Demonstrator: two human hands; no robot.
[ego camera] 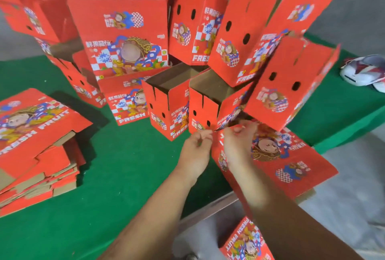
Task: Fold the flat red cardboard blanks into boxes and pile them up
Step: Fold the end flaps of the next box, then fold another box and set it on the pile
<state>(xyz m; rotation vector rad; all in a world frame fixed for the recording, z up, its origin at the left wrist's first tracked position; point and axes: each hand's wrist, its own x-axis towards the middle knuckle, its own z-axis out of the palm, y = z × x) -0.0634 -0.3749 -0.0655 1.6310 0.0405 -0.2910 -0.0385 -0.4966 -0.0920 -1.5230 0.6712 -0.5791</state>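
A red printed cardboard blank (287, 164) is partly opened in front of me, its lower panel lying over the table's right edge and its upper panel (291, 84) raised. My left hand (196, 147) and my right hand (237, 145) meet at its near left corner, fingers curled and pinching the cardboard edge. A stack of flat red blanks (35, 145) lies at the left on the green table (116, 172). Several folded open boxes (166, 109) stand and lean in a pile behind my hands.
More red boxes (116, 36) are heaped at the back, some tilted against each other. A white and red shoe (362, 70) lies at the far right on the green surface. Another red blank (248, 241) sits low near my legs. Grey floor lies right of the table.
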